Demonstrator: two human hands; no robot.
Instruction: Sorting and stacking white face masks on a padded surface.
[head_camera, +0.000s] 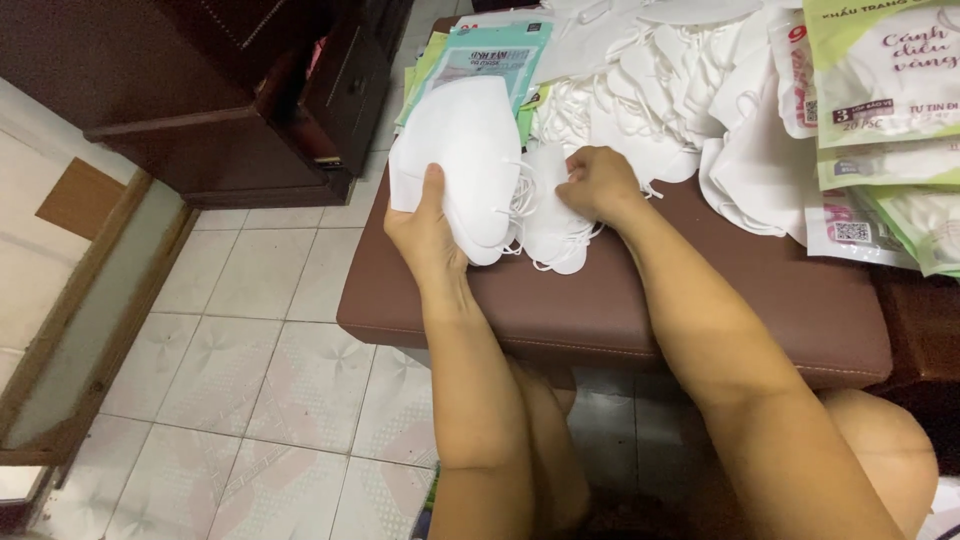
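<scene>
My left hand (428, 232) holds a stack of folded white face masks (467, 150) upright over the left part of a brown padded seat (620, 305), thumb across the front. My right hand (598, 183) pinches another white mask (553, 232) that lies on the seat just right of the stack, its ear loops trailing between them. Both forearms reach up from the bottom of the head view.
A loose heap of white masks (650, 90) covers the far side of the seat. Green and white mask packets (885, 110) pile at the right, and more packets (490, 55) lie behind the stack. A dark wooden cabinet (250, 90) stands at left on a tiled floor (260, 380).
</scene>
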